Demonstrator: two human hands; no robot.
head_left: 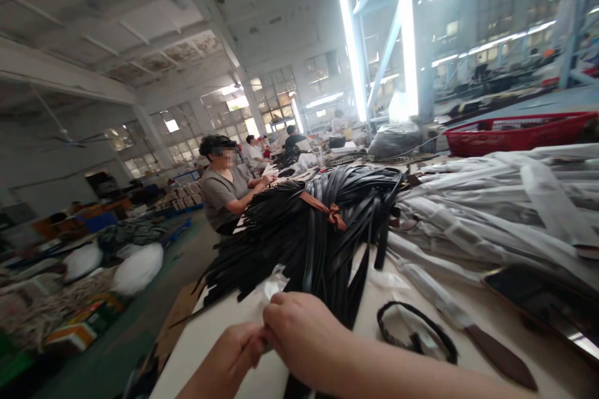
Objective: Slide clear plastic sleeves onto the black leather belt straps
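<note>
Bare forearms [388, 349] nearest: left hand [238, 349] and right hand [299, 318] meet at clear plastic [272, 285]

Far left of the hands, down on the floor: white sacks [139, 268]. Beyond the hands and to their left, a co-worker [222, 193] in a grey-brown top stands or sits at the desk [187, 349], arms forward over it.

Left hand: fingers curled in, thumb pressed to the forefinger, seemingly pinching the near end of the plastic; grip mostly hidden. Right hand: knuckles up, fingers folded down, touching the left fingertips and apparently closed on the same piece.

Key relation: plastic pokes out just past the right knuckles, its long axis running away from the wearer and slightly right as far as the crumple shows. Right hand is the nearer to its free end.

Straight ahead of the hands, black straps [276, 230] in a heap, tips fanned left, bound by a brown tie [334, 215]; several strands trail back toward the right wrist.

Right of the right hand, just past the forearm: a black loop [423, 315] lying flat. Farther right, a brown strap end [503, 355], then a dark glossy slab [538, 305], identity unclear. Beyond these, white-wrapped strips [468, 224] piled, with a red basket [515, 134] behind.
</note>
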